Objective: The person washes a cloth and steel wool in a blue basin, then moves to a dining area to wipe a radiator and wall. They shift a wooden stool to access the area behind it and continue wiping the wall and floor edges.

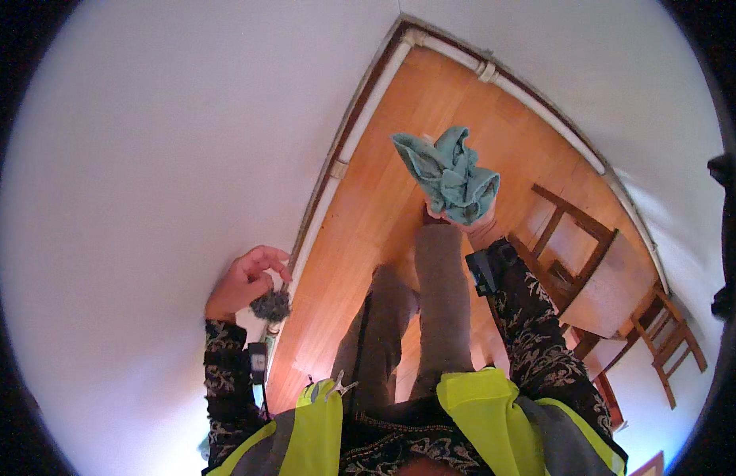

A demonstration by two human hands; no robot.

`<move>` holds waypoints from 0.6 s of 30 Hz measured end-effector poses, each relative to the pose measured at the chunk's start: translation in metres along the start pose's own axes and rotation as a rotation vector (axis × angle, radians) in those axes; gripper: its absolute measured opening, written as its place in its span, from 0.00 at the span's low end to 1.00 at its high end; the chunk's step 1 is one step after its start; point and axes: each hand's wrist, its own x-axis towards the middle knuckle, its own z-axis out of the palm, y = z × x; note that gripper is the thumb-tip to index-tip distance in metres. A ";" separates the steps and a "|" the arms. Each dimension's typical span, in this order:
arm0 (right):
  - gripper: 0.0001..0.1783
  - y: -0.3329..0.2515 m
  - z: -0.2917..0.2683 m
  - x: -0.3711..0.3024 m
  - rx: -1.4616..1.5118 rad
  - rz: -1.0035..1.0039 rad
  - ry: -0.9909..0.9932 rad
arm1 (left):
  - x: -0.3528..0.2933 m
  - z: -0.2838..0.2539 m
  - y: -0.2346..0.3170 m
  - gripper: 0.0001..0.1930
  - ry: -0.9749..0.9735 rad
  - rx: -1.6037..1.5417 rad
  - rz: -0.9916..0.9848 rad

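My right hand [473,220] is closed around the underside of a bunched teal cloth [451,176], whose folds and corners stick up and hide most of the fingers. My left hand [245,279] is beside the white wall on the left, close to the low pipe. Its fingers are bent but apart, with a gap between thumb and forefinger. Just below the thumb is a dark grey, fuzzy clump [271,305] like a wire scourer; I see no finger wrapped round it, though its contact with the hand is partly hidden.
White pipe [376,91] follows the foot of both walls and turns at the far corner. Wood-plank flooring [455,91] lies between them. At the right are a wooden table [610,285] and a wooden chair [668,337]. My legs [443,301] stand in the middle.
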 end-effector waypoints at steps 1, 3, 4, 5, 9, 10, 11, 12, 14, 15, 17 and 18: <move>0.29 -0.006 0.015 0.002 -0.028 -0.026 -0.068 | 0.001 0.003 0.001 0.22 0.064 0.011 -0.011; 0.27 -0.015 0.037 0.010 -0.092 -0.051 -0.040 | 0.006 0.006 -0.005 0.22 0.042 -0.081 0.030; 0.26 -0.019 0.046 0.017 0.014 -0.114 -0.048 | 0.008 0.008 -0.009 0.19 -0.040 -0.137 0.098; 0.23 -0.019 0.054 0.023 0.084 -0.154 -0.046 | 0.008 0.010 -0.012 0.15 -0.062 -0.159 0.096; 0.21 -0.016 0.075 0.048 0.341 0.051 -0.016 | -0.005 0.007 -0.021 0.12 -0.147 -0.113 0.336; 0.21 -0.019 0.075 0.052 0.268 0.072 0.048 | -0.011 0.005 -0.022 0.11 -0.193 -0.183 0.301; 0.22 -0.021 0.071 0.056 0.190 -0.030 0.235 | -0.019 0.002 -0.021 0.11 -0.239 -0.256 0.274; 0.23 -0.029 0.066 0.059 0.094 0.183 0.122 | -0.031 -0.005 -0.023 0.12 -0.140 -0.286 0.368; 0.25 -0.052 0.053 0.069 -0.278 0.344 0.227 | -0.046 -0.016 -0.015 0.15 -0.027 -0.354 0.501; 0.24 -0.063 0.045 0.075 -0.342 0.430 0.210 | -0.052 -0.019 -0.008 0.17 0.017 -0.398 0.518; 0.23 -0.076 0.030 0.090 -0.492 0.527 0.249 | -0.069 -0.030 -0.008 0.22 0.068 -0.489 0.614; 0.23 -0.078 0.024 0.102 -0.574 0.578 0.247 | -0.076 -0.033 -0.012 0.30 0.066 -0.528 0.671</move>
